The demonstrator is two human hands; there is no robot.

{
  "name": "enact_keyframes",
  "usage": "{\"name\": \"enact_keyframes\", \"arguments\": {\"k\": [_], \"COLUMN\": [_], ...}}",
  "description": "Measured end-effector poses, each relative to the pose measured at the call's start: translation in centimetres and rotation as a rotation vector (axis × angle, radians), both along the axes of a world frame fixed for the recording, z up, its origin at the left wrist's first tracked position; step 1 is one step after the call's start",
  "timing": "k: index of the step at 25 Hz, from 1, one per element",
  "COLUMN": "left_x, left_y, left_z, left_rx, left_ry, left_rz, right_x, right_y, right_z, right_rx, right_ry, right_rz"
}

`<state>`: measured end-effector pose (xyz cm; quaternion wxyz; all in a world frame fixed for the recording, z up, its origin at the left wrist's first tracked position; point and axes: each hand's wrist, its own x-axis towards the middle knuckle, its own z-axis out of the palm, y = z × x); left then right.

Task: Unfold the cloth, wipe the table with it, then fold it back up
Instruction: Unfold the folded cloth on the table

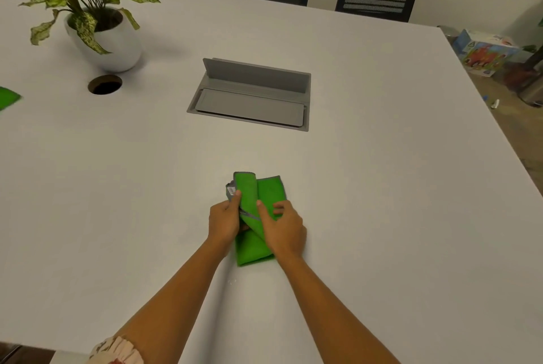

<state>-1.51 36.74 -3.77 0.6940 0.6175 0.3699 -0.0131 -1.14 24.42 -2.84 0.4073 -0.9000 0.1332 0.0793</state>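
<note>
Cloth (252,250): green, partly folded, lower centre
Your left hand (224,221): pinches its left fold
Your right hand (286,230): grips its upper layer

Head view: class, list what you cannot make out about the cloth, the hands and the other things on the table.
All in the head view:
- Cloth: its middle and layer count, hidden by both hands.
- Left hand: fingers, hidden behind its own back and the cloth.
- Right hand: palm side, turned away.
- White label: print too small.
- Green item: cut off by the left edge.
</note>
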Motion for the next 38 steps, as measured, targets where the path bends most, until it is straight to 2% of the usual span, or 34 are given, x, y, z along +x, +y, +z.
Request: {"name": "enact_keyframes", "arguments": {"k": [3,4,8,10,12,14,16,20,24,27,29,32,34,36,38], "left_x": [-0.6,-0.8,-1.3,-1.4,-1.4,-1.4,-1.4,-0.4,2.2,3.4,3.1,1.5,-0.6,-3.3,-6.2], "left_y": [1.1,1.5,2.6,2.5,2.2,2.1,2.1,2.9,5.0,5.7,5.6,4.5,2.8,1.0,-0.3], "left_z": [0.1,0.2,1.1,1.4,2.0,2.5,2.9,4.2,7.1,11.1,13.8,15.2,13.2,9.1,4.6], "left_rx": [0.036,0.057,0.221,0.279,0.249,0.188,0.132,-0.012,0.002,-0.004,-0.041,-0.133,-0.179,-0.162,-0.038], "left_ry": [-0.087,-0.112,-0.254,-0.298,-0.287,-0.276,-0.271,-0.241,-0.272,-0.386,-0.483,-0.604,-0.589,-0.447,-0.169], "left_rz": [0.015,-0.003,-0.213,-0.302,-0.288,-0.222,-0.126,0.191,0.531,0.675,0.733,0.813,0.858,0.870,0.799], "right_x": [1.8,2.3,4.1,4.8,5.3,5.9,6.3,6.5,7.7,9.5,10.1,8.6,6.5,3.9,0.6], "right_y": [0.1,0.4,2.7,3.7,4.0,4.0,3.8,2.4,0.6,-1.9,-3.9,-6.1,-7.4,-9.2,-11.0], "right_z": [0.4,0.7,3.1,3.5,3.3,3.0,2.9,4.5,10.3,14.8,16.9,17.6,15.2,10.7,5.4], "right_rx": [-0.172,-0.139,0.209,0.205,0.142,0.150,0.272,0.481,0.694,0.879,1.005,0.983,0.943,0.873,0.708], "right_ry": [0.048,0.056,0.191,0.178,0.153,0.131,0.140,0.086,-0.170,-0.383,-0.585,-0.811,-0.841,-0.779,-0.639], "right_rz": [0.079,0.091,0.081,0.107,0.133,0.066,-0.061,-0.292,-0.534,-0.680,-0.695,-0.694,-0.743,-0.799,-0.833]}}
